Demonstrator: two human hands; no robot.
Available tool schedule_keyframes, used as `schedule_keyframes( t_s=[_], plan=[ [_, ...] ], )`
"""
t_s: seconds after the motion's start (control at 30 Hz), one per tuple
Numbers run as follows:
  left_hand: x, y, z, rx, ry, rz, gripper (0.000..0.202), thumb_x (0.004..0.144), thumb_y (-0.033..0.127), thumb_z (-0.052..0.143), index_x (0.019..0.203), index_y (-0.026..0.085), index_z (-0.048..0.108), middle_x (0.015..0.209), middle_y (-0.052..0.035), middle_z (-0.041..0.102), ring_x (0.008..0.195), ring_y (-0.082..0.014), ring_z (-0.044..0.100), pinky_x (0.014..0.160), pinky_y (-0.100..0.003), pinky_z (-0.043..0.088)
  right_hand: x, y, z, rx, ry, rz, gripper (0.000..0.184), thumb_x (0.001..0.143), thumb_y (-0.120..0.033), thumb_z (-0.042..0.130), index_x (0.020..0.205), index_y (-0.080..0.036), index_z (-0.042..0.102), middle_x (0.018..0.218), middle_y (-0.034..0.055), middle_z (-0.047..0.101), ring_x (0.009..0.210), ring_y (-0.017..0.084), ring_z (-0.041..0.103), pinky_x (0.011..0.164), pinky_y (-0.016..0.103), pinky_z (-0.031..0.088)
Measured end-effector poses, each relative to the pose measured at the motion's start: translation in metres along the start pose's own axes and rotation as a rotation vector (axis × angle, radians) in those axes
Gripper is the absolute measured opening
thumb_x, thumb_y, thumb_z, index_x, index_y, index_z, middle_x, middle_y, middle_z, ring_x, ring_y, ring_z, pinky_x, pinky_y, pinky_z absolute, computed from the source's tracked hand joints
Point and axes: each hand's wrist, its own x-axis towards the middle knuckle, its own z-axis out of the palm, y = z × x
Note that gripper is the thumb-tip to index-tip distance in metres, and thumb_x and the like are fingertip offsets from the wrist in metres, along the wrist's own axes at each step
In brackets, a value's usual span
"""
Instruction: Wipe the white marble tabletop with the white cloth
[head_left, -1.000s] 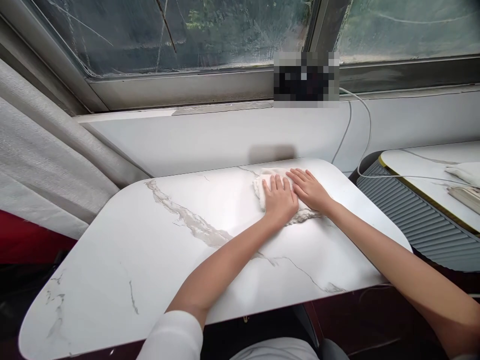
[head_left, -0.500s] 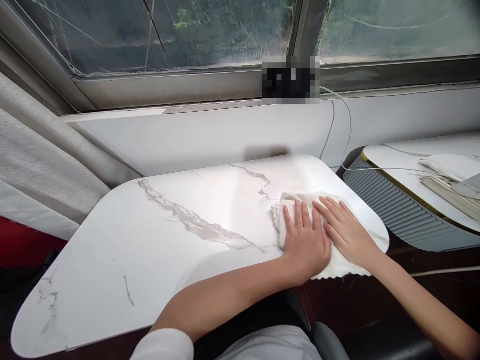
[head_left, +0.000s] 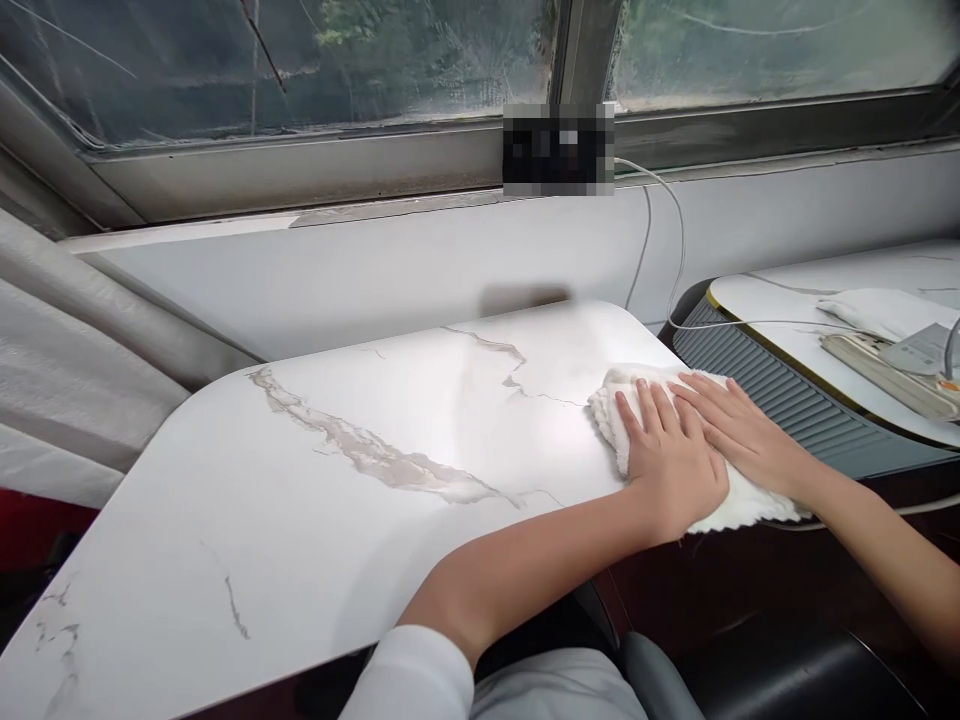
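Observation:
A white cloth (head_left: 735, 505) lies at the right end of the white marble-patterned tabletop (head_left: 315, 540), and its front part hangs past the edge. My left hand (head_left: 675, 460) rests flat on the cloth with its fingers stretched out. Just to the right, my right hand (head_left: 757, 440) also lies flat on it, its fingers pointing up and left. The two hands touch or overlap slightly. Neither hand grips the cloth; both press on it from above.
A second marble-patterned table (head_left: 795, 305) with a ribbed grey side stands at the right, bearing a folded white cloth (head_left: 874, 312) and a beige flat object (head_left: 885, 375). A white cable (head_left: 681, 240) crosses behind. Curtains (head_left: 82, 370) hang at left, below the window (head_left: 420, 60).
Both hands and the cloth have slid to the right along the tabletop, toward its right end. The camera view has shifted slightly to the right too.

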Motion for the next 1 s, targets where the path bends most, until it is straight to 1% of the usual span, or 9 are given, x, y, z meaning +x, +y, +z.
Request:
schedule_keyframes(
  t_s=[0.07,0.13,0.27,0.4,0.57,0.7,0.8,0.9,1.0],
  plan=[
    [0.013,-0.005,0.005,0.0,0.014,-0.016,0.061,0.095,0.035,0.038,0.144,-0.001,0.041,0.153,-0.0253,0.034,0.147,-0.042,0.017,0.117,-0.064,0.015,0.018,0.006,-0.001,-0.013,-0.015,0.014,0.055,0.098,-0.043,0.019,0.152,-0.039,0.031,0.157,-0.0031,0.035,0.145,0.027,0.031,0.12,0.055,0.02],
    [0.028,-0.014,0.01,0.007,0.016,-0.031,0.06,0.095,0.034,0.038,0.144,-0.001,0.041,0.153,-0.0259,0.034,0.146,-0.0422,0.02,0.117,-0.064,0.016,0.04,0.008,-0.002,-0.026,-0.03,0.01,0.056,0.097,-0.044,0.018,0.149,-0.033,0.037,0.155,0.0004,0.039,0.144,0.027,0.032,0.119,0.055,0.023],
    [0.06,-0.041,0.015,0.03,0.009,-0.096,0.057,0.096,0.033,0.036,0.144,0.003,0.042,0.154,-0.0231,0.035,0.145,-0.0403,0.024,0.118,-0.062,0.014,0.093,0.01,0.003,-0.01,-0.034,-0.019,0.058,0.098,-0.044,0.018,0.147,-0.024,0.042,0.154,0.0063,0.041,0.145,0.027,0.03,0.118,0.056,0.022],
    [0.091,-0.073,0.017,0.054,0.009,-0.17,0.056,0.097,0.032,0.031,0.145,0.005,0.041,0.154,-0.0199,0.036,0.145,-0.0365,0.026,0.119,-0.06,0.012,0.148,0.013,0.014,0.007,-0.013,-0.054,0.056,0.098,-0.042,0.021,0.145,-0.023,0.044,0.153,0.0064,0.041,0.144,0.024,0.032,0.118,0.052,0.022],
    [0.128,-0.108,0.02,0.078,-0.014,-0.237,0.055,0.097,0.03,0.027,0.146,0.01,0.041,0.155,-0.0133,0.036,0.146,-0.0308,0.026,0.121,-0.054,0.013,0.203,0.017,0.024,0.028,0.031,-0.05,0.054,0.098,-0.042,0.024,0.143,-0.023,0.046,0.15,0.0085,0.046,0.14,0.026,0.037,0.115,0.051,0.026],
    [0.151,-0.126,0.023,0.081,-0.008,-0.259,0.054,0.097,0.03,0.026,0.145,0.01,0.043,0.155,-0.0123,0.037,0.146,-0.0302,0.026,0.121,-0.054,0.013,0.231,0.02,0.029,0.043,0.052,-0.084,0.054,0.097,-0.042,0.026,0.141,-0.021,0.047,0.147,0.0103,0.049,0.136,0.027,0.041,0.113,0.05,0.03],
    [0.164,-0.137,0.023,0.067,-0.014,-0.248,0.052,0.096,0.028,0.027,0.142,0.012,0.046,0.153,-0.0116,0.04,0.145,-0.0289,0.028,0.121,-0.053,0.013,0.245,0.022,0.032,0.048,0.087,-0.041,0.052,0.096,-0.041,0.029,0.139,-0.02,0.05,0.142,0.0115,0.053,0.132,0.028,0.046,0.11,0.049,0.033],
    [0.172,-0.145,0.023,0.06,-0.014,-0.238,0.05,0.096,0.027,0.028,0.141,0.015,0.047,0.152,-0.0098,0.042,0.143,-0.0269,0.03,0.122,-0.051,0.013,0.253,0.023,0.035,0.054,0.121,0.027,0.051,0.095,-0.04,0.033,0.137,-0.02,0.052,0.139,0.0122,0.056,0.127,0.03,0.05,0.107,0.05,0.037],
    [0.175,-0.148,0.024,0.078,-0.01,-0.232,0.05,0.097,0.027,0.026,0.142,0.015,0.046,0.153,-0.0091,0.041,0.143,-0.0253,0.03,0.122,-0.048,0.013,0.255,0.024,0.037,0.07,0.141,0.037,0.05,0.093,-0.037,0.034,0.135,-0.021,0.054,0.138,0.0106,0.057,0.127,0.03,0.05,0.108,0.05,0.036]
  ],
)
